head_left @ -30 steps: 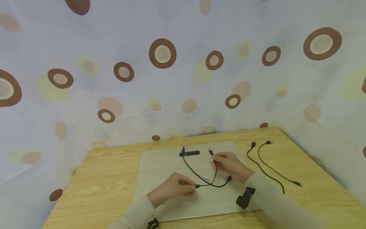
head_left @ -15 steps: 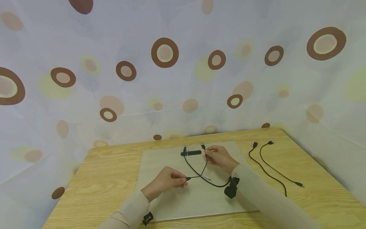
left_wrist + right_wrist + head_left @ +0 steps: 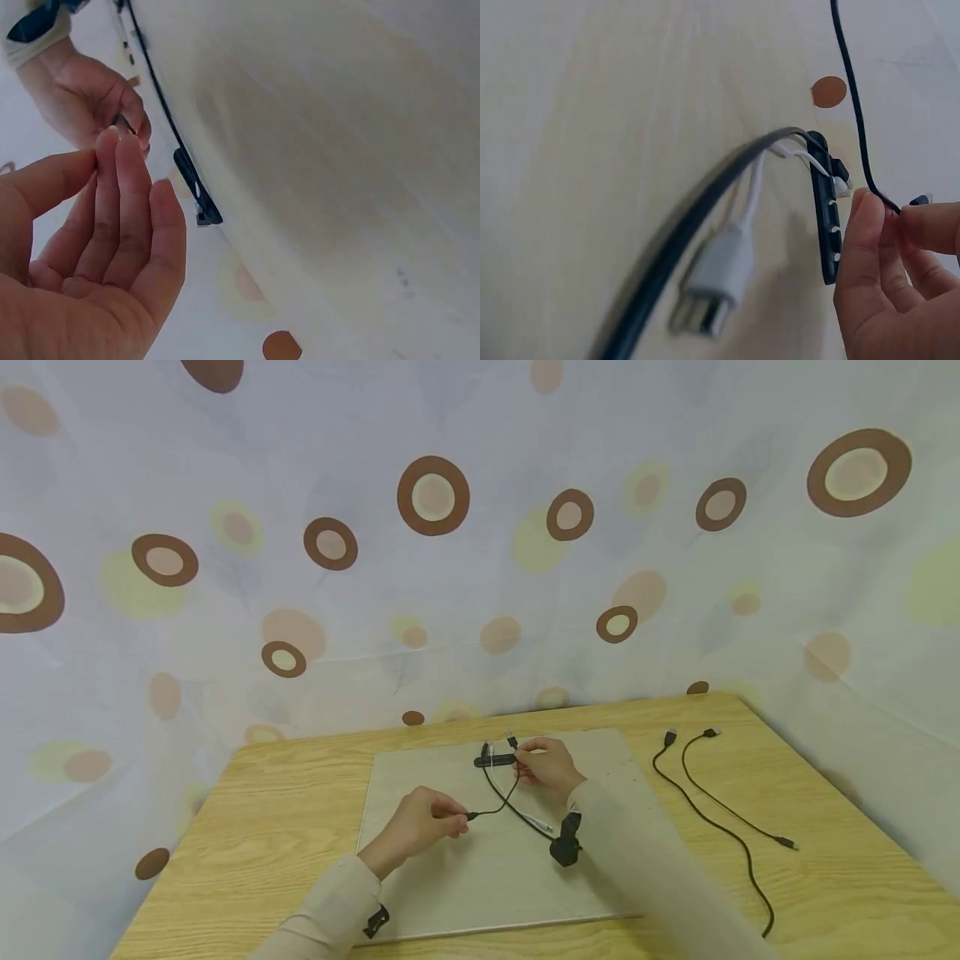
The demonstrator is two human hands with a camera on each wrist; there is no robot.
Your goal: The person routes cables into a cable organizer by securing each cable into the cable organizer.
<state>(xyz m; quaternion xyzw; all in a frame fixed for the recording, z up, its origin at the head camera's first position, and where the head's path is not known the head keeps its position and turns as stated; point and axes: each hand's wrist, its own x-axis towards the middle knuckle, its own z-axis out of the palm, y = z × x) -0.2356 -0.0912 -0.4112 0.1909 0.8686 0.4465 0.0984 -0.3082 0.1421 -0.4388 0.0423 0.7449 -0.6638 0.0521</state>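
In the head view my left hand [image 3: 418, 825] pinches one end of a thin black USB cable [image 3: 495, 811] between thumb and fingers. Near its other plug, my right hand [image 3: 550, 767] pinches the same cable, with the USB plug [image 3: 512, 741] poking out past the fingertips. Right beside those fingertips is a black slotted cable holder [image 3: 827, 217], seen in the right wrist view. A thick black cable [image 3: 697, 214] and a white cable [image 3: 720, 266] sit in slots at one end of the holder; other slots hold nothing. The left-hand plug is mostly hidden in the left wrist view.
The holder and cables lie on a pale board [image 3: 465, 893] on a wooden table [image 3: 262, 827]. At the right lie a thicker black cable [image 3: 703, 816] and a thinner black cable [image 3: 723, 803]. A dotted cloth [image 3: 480, 568] hangs behind the table.
Both hands have moved left and slightly away from me with the thin black cable held between them. The right hand has come up to the cable holder's right end.
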